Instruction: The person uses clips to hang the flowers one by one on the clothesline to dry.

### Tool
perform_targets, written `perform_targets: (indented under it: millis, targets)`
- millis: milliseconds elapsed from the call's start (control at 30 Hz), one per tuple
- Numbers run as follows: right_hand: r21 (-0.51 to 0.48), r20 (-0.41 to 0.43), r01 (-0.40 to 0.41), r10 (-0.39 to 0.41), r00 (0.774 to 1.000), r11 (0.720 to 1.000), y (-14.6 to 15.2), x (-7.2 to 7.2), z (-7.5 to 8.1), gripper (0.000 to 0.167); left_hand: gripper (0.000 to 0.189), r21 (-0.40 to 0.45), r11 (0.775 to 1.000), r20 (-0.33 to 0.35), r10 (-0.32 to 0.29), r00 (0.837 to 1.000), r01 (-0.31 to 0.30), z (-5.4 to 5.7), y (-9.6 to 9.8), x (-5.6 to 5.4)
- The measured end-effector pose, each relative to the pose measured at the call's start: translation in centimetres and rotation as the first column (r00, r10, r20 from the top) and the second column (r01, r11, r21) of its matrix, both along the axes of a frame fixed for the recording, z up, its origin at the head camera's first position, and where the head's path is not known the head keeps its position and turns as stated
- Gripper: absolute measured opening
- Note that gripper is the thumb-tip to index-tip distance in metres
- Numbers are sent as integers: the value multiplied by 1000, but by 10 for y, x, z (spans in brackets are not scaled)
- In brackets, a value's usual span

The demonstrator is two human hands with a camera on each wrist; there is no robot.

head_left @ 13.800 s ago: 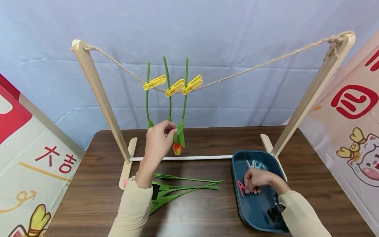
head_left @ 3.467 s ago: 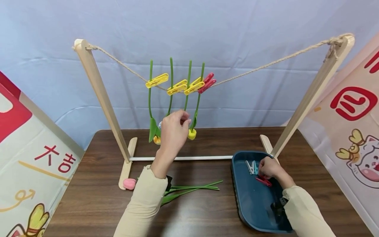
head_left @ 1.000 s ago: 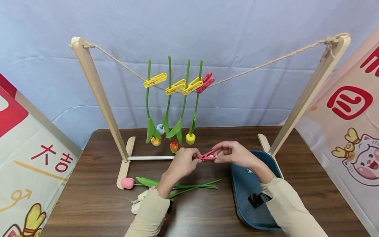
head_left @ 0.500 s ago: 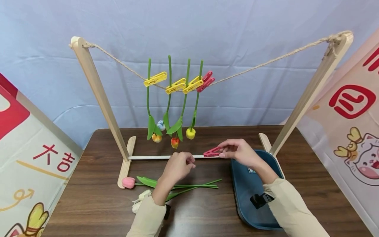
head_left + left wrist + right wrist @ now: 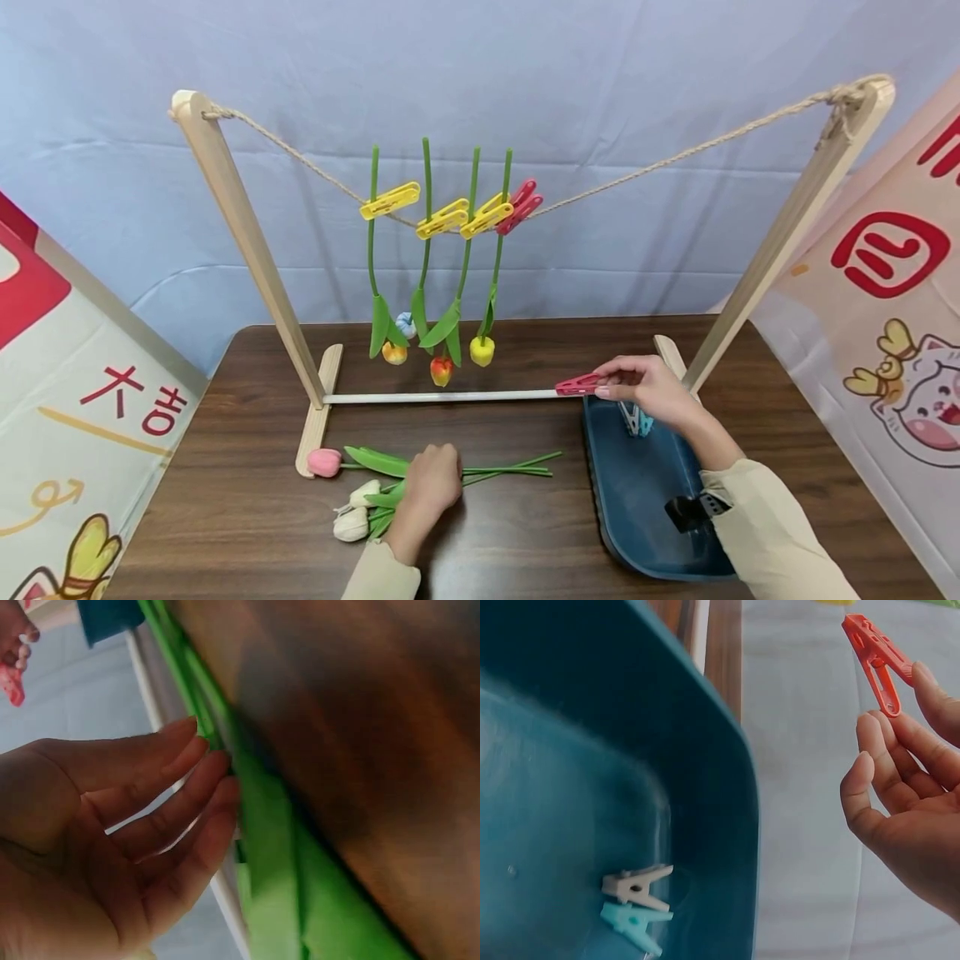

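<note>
In the head view my left hand point(image 5: 433, 479) is over the stems of the tulips lying on the table. The left wrist view shows its loosely bent fingertips point(image 5: 217, 769) against the green stems and leaves point(image 5: 270, 855), not wrapped round them. A pink tulip point(image 5: 324, 462) and white tulips point(image 5: 351, 523) lie there. My right hand point(image 5: 648, 387) pinches a red clothespin point(image 5: 576, 384) between thumb and fingers, above the blue tray's back edge; the right wrist view shows the clothespin point(image 5: 876, 664) by its handles. Several tulips hang upside down from the rope, held by yellow clothespins point(image 5: 390, 201) and a red one point(image 5: 520, 208).
The rope point(image 5: 675, 158) sags between two wooden posts point(image 5: 251, 250), with a white bar point(image 5: 450, 397) low between them. In the blue tray point(image 5: 637, 517) lie a white clothespin point(image 5: 637, 887) and a light-blue clothespin point(image 5: 636, 924). Printed banners stand at both sides.
Earlier, a yellow tulip was hung with a red clothespin. Both hands met at another red clothespin a second ago; the left let go and dropped to the stems, while the right carried it rightward.
</note>
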State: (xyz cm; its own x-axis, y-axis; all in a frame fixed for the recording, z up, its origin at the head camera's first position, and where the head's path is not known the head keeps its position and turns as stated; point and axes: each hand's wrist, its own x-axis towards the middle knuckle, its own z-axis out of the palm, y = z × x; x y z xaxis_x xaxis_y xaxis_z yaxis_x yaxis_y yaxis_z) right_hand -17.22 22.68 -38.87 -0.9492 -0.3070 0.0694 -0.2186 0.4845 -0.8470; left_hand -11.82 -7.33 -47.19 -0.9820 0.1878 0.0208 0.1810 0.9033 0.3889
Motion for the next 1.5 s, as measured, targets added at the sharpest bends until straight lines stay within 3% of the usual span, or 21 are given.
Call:
perform_targets:
  millis: [200, 433, 700, 867, 1067, 1267, 1500]
  targets:
    - [-8, 29, 25, -24, 999, 1000, 10, 1, -3, 29, 30, -41, 999, -14, 22, 1000, -23, -8, 1, 1]
    - [-7, 51, 31, -30, 998, 999, 14, 2, -1, 31, 28, -63, 998, 1, 3, 1000, -3, -11, 0, -3]
    - [0, 32, 26, -26, 999, 1000, 17, 2, 2, 30, 25, -33, 999, 36, -36, 999, 37, -2, -4, -3]
    - [23, 30, 48, -48, 998, 999, 20, 3, 4, 30, 24, 24, 998, 36, -57, 998, 57, 20, -10, -4]
    - [44, 20, 65, -66, 998, 997, 25, 1, 11, 31, 26, 118, 991, 34, -68, 997, 64, 62, -19, -10]
    - [60, 7, 63, -63, 998, 996, 26, 1, 15, 32, 22, 247, 964, -118, -70, 991, 98, 101, -21, -20]
    - [73, -2, 50, -50, 999, 996, 25, 0, 16, 33, 14, 361, 925, -235, -37, 971, 123, 130, -8, -30]
